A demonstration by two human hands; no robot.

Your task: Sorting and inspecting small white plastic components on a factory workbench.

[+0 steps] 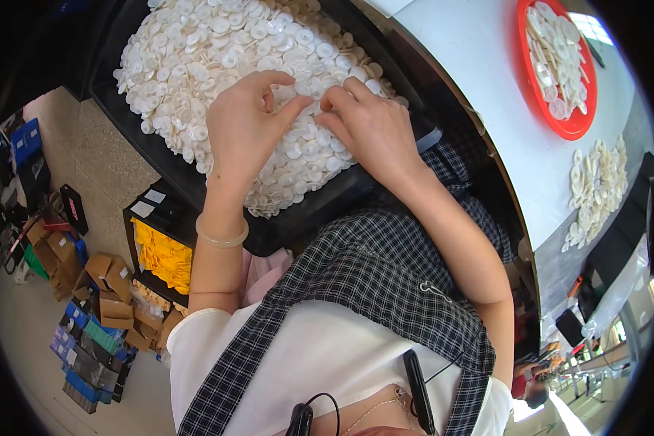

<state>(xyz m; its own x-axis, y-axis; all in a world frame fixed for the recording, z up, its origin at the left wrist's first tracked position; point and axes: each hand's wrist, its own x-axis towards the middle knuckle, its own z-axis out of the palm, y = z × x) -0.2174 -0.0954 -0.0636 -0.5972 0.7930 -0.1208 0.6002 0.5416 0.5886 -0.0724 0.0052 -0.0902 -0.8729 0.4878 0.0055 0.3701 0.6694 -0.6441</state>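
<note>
A big heap of pearly white, button-like discs (196,58) fills a black tub (142,142) in front of me. My left hand (245,120) is over the heap, its thumb and index finger curved and apart, with nothing visible between them. Close to its right, my right hand (374,125) has its fingers curled, thumb and index tips almost meeting. Whatever may be between those tips is too small to make out. The two hands' fingertips face each other across a narrow gap above the discs.
To the right, a white table (479,73) carries a red oval tray (578,125) of discs and a loose pile of discs (597,185). At left stand a box of yellow pieces (163,254), cardboard boxes (109,276) and stacked blue boxes (87,363) on the floor.
</note>
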